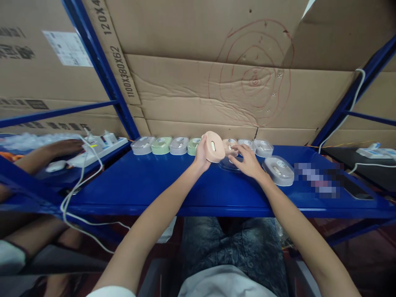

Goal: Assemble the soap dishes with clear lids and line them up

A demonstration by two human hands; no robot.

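Observation:
My left hand (202,152) grips a peach-coloured rounded plastic case (215,147) and holds it tilted above the blue shelf. A pale oblong slot or insert shows on the case's face. Beside it, my right hand (247,161) has its fingers apart over a clear plastic cover (227,166) lying on the shelf. Whether the fingertips touch the cover I cannot tell. Just behind them stands another peach case (229,144). To the right of my right hand lies a grey case with a clear cover (279,170).
A row of lidded cases, including a green case (161,145) and a grey case (178,145), lines the back of the blue shelf (148,181). A phone (355,187) lies at the right. On the left are white cables (74,189), a power strip (102,146) and another person's arm (43,154).

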